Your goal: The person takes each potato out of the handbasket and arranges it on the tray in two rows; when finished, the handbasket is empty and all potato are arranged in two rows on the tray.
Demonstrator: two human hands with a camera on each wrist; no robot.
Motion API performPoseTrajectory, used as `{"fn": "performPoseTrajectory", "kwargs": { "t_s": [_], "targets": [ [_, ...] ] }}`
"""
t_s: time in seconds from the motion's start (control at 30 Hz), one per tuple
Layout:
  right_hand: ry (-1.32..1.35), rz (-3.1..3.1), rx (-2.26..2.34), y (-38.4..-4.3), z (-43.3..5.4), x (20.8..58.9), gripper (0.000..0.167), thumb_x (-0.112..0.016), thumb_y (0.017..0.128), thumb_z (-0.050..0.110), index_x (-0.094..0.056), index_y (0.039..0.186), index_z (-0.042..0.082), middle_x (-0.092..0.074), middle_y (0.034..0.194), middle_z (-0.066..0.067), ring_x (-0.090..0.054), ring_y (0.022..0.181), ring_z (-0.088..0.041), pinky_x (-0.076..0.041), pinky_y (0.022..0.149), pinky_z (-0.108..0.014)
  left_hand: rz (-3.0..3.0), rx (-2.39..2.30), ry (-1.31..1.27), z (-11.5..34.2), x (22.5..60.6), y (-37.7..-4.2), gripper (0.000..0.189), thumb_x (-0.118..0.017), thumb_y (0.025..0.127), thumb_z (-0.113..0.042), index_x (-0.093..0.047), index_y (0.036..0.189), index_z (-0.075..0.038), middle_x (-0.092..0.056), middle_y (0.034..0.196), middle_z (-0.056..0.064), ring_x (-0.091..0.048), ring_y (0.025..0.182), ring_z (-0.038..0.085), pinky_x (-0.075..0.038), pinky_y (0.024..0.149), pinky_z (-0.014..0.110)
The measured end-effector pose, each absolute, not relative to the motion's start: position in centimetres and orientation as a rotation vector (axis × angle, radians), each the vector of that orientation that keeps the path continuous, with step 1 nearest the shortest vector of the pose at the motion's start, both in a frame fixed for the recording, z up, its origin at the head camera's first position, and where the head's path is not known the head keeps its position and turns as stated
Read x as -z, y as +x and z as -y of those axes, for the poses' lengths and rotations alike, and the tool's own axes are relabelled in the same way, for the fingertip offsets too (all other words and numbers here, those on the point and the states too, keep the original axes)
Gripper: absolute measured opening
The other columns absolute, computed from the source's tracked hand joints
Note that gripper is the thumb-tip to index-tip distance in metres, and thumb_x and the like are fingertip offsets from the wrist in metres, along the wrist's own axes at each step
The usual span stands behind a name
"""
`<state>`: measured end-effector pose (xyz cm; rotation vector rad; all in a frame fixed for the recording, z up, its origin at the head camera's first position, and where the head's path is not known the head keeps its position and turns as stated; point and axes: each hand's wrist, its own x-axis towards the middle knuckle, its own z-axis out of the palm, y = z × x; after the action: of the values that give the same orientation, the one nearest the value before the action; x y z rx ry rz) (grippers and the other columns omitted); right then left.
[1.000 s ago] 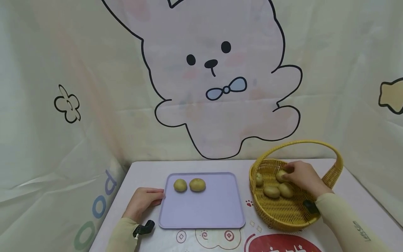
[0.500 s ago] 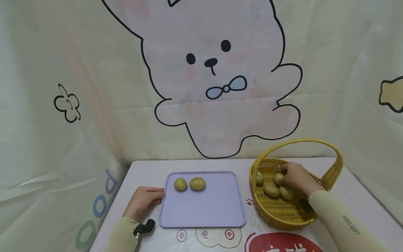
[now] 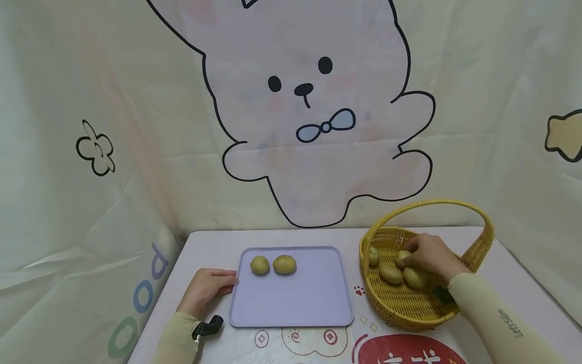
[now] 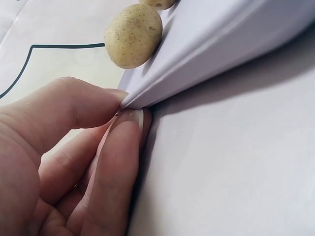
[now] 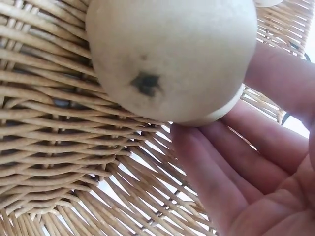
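- Backdrop: a pale cloth [image 3: 182,197] hung behind the table, printed with a large white cartoon animal [image 3: 318,172] wearing a blue bow tie.
- Surface: a white table [image 3: 350,240], its near edge bearing a red printed patch [image 3: 404,346] with white characters.
- Lilac tray [image 3: 295,303] lay flat left of centre; near its far left corner sat a rounder potato [image 3: 259,265] and a longer potato [image 3: 284,264], side by side.
- Left hand [image 3: 204,290] pinched the tray's left rim between thumb and finger; a black device [image 3: 207,328] sat at that wrist.
- Yellow wicker basket [image 3: 409,316] stood upright to the tray's right, its handle [image 3: 436,202] arching overhead.
- Right hand [image 3: 429,255] reached inside, fingers and thumb around the farther potato [image 3: 402,258] (a nearer one, dark-spotted, filled much of the right wrist view).
- Also in the basket: a left-hand potato [image 3: 374,256] by the wall, a middle potato [image 3: 391,274], and a right-hand potato [image 3: 415,278] below the fingers.
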<state>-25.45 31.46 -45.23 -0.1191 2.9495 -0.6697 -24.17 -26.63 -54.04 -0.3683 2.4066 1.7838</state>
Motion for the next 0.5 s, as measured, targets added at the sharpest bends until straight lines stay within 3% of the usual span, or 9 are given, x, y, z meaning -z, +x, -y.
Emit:
{"fn": "performPoseTrajectory", "kwargs": {
  "t_s": [0.23, 0.5],
  "targets": [
    [-0.125, -2.971, 0.725, -24.8, -31.1, 44.9, 0.033, -0.087, 0.09, 0.028, -0.082, 0.113, 0.006, -0.08, 0.109, -0.012, -0.067, 0.103, -0.031, -0.056, 0.087, -0.048, -2.4, -1.796, -0.36, 26.6, 53.9, -24.2, 0.032, -0.092, 0.082, -0.01, -0.084, 0.111, 0.002, -0.084, 0.107, 0.013, -0.078, 0.085, 0.011, -0.066, 0.075, 0.024],
    [-0.188, -3.09, 0.773, -21.5, -28.3, 41.8, 0.049, -0.09, 0.088, 0.036, -0.08, 0.124, 0.005, -0.081, 0.117, -0.015, -0.072, 0.114, -0.041, -0.057, 0.096, -0.063, -2.393, -1.812, -0.361, 26.6, 54.0, -24.2, 0.034, -0.091, 0.083, -0.009, -0.082, 0.113, 0.004, -0.083, 0.107, 0.014, -0.078, 0.084, 0.011, -0.066, 0.075, 0.025]
  ]
}}
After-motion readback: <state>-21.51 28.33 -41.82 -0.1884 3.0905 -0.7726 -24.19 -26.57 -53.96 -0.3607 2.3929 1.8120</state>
